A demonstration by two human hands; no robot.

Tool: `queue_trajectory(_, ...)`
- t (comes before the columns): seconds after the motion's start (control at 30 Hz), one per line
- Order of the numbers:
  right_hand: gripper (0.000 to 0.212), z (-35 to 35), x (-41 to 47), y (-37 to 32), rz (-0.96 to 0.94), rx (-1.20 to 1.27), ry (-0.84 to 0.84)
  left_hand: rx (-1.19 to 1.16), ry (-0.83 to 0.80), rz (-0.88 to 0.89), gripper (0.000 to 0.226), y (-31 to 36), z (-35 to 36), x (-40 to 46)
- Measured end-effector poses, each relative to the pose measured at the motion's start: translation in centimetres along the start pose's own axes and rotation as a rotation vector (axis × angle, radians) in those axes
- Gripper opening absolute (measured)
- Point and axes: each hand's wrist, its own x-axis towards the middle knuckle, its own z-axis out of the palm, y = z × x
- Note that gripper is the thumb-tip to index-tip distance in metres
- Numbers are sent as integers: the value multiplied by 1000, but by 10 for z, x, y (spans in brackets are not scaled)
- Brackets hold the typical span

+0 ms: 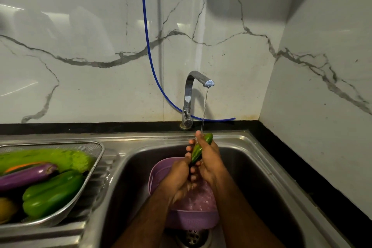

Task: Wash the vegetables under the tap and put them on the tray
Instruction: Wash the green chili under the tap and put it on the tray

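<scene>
Your left hand (177, 175) and right hand (209, 159) curl their fingers around the long green cucumber (201, 148) under the shiny metal tap (198, 78). Its tip points up and away from you. Below sits a purple plastic strainer (193, 219) in the steel sink (251, 167), by a white marble wall (80, 46)

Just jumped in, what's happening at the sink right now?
A person is washing a cucumber under the running tap. Both the left hand and the right hand grip it above a purple colander sitting in the sink. On the drainboard to the left, a metal tray already holds a green pepper, an eggplant and other vegetables.
</scene>
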Motion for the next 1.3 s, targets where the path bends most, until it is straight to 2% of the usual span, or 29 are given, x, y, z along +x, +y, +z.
queue_trajectory(0.1,40,0,0,0,-23,119,-45,-133,-42,-38,53,3,-1,-3)
queue_trajectory(0.2,50,0,2,3,-35,137,-54,-132,-42,-48,56,3,-2,-4)
queue_trajectory(0.3,42,5,3,3,-51,99,-20,2,27,37,58,-2,-6,0)
queue_trajectory(0.37,36,7,3,1,-68,122,6,7,35,80,56,-4,-7,2)
queue_trajectory(0.6,25,4,11,2,-128,37,2,118,31,167,28,-9,-15,3)
queue_trajectory(0.77,16,-2,11,1,-122,137,-67,210,59,114,43,-8,-16,3)
queue_trajectory(0.87,24,-5,10,0,-108,166,-74,195,78,114,42,-9,-15,5)
queue_trajectory(0.97,31,-9,6,1,-77,-10,1,334,228,253,23,-8,-15,11)
queue_trajectory(1.07,23,-21,4,7,-97,-267,42,400,434,415,5,1,-20,12)
queue_trajectory(1.13,17,-24,-2,8,-103,-332,28,434,499,443,7,11,-22,6)
queue_trajectory(1.3,28,-10,-22,-1,-196,-527,-95,708,556,529,19,44,-27,-14)
